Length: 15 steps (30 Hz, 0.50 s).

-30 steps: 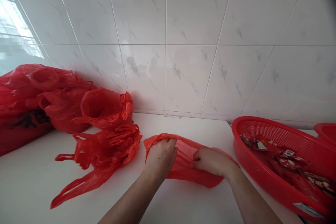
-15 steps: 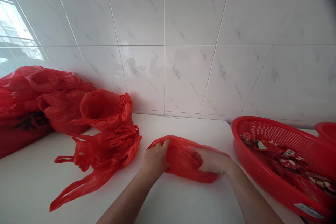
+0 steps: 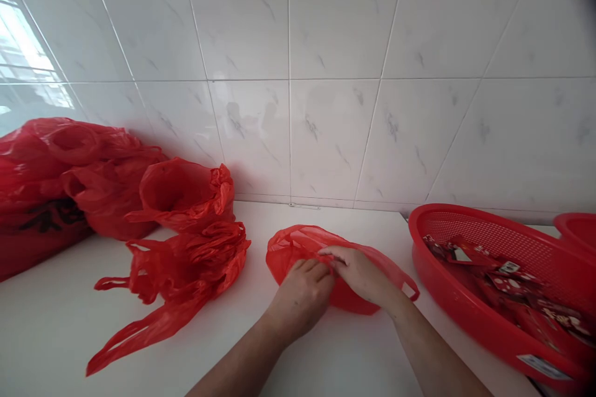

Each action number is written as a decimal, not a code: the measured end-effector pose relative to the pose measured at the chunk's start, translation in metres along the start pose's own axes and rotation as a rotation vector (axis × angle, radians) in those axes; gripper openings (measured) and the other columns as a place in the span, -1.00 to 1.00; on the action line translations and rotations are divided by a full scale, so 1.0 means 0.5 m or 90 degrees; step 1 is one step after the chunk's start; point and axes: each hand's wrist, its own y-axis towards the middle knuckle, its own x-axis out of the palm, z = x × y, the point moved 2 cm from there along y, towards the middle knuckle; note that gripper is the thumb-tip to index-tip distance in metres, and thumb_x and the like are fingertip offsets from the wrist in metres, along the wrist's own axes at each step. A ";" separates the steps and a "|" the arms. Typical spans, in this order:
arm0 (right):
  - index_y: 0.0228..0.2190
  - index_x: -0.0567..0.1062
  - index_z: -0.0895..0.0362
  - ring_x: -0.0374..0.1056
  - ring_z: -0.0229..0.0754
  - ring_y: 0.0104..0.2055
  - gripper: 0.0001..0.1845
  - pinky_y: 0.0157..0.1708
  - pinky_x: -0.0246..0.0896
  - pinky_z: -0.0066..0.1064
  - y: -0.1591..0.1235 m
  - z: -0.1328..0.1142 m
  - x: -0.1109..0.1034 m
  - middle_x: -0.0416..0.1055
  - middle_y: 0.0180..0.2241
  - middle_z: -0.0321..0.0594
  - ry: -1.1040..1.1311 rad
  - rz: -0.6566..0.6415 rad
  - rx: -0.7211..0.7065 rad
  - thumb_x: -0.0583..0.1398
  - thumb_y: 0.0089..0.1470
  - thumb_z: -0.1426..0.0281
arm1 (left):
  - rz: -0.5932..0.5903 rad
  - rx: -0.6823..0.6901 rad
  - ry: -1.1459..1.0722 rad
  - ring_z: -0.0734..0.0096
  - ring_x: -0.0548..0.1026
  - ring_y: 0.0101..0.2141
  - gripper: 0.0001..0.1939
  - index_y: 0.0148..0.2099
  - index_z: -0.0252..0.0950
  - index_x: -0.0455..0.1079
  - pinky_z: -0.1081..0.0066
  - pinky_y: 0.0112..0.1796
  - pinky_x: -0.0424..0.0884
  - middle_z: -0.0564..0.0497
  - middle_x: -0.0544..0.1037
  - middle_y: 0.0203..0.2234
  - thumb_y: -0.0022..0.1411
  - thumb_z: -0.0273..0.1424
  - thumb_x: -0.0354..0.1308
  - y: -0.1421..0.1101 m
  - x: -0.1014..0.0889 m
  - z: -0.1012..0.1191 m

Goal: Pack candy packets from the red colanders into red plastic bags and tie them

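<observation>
A thin red plastic bag (image 3: 291, 248) lies crumpled on the white counter (image 3: 56, 322), in front of the tiled wall. My left hand (image 3: 302, 294) and my right hand (image 3: 361, 273) meet at the bag's near edge. Both have their fingers curled and pinch the plastic where they touch each other. The bag's mouth gapes toward the wall, and a handle loop (image 3: 407, 288) sticks out to the right of my right wrist.
A heap of loose red bags (image 3: 186, 260) lies to the left, with fuller red bags (image 3: 56, 180) behind it by the window. A red mesh basket (image 3: 465, 223) holding several red packets (image 3: 512, 285) stands at the right, a second red rim (image 3: 577, 229) behind it.
My hands were apart, holding the bag's left and right ends. They have come together at its middle, and the bag has bunched up and opened toward the wall.
</observation>
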 end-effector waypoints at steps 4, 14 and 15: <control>0.02 0.38 -0.01 0.19 -0.21 0.13 -0.56 0.08 0.05 -0.34 0.007 0.023 0.008 0.32 0.09 -0.30 0.001 -0.016 0.024 -0.04 0.15 0.39 | -0.135 -0.005 -0.066 0.34 0.42 -0.41 -0.94 -0.35 -0.28 0.37 0.40 -0.38 0.28 0.00 0.50 -0.44 0.12 -0.49 0.07 -0.007 0.029 0.019; -0.26 0.44 -0.03 0.31 -0.21 -0.32 -0.65 -0.44 0.11 -0.42 0.004 0.040 -0.007 0.43 -0.25 -0.29 -0.146 0.063 0.139 -0.09 0.08 0.44 | -0.415 0.037 -0.468 0.46 0.48 -0.41 -0.85 -0.27 -0.16 0.47 0.54 -0.46 0.30 0.16 0.56 -0.41 0.15 -0.43 0.08 -0.013 -0.021 0.100; -0.33 0.44 -0.01 0.28 -0.22 -0.38 -0.66 -0.50 0.05 -0.43 0.002 0.041 -0.008 0.41 -0.31 -0.30 -0.164 0.065 0.159 -0.10 0.07 0.45 | -0.415 0.021 -0.473 0.45 0.48 -0.40 -0.84 -0.25 -0.16 0.47 0.53 -0.44 0.31 0.16 0.56 -0.40 0.15 -0.41 0.08 -0.012 -0.024 0.103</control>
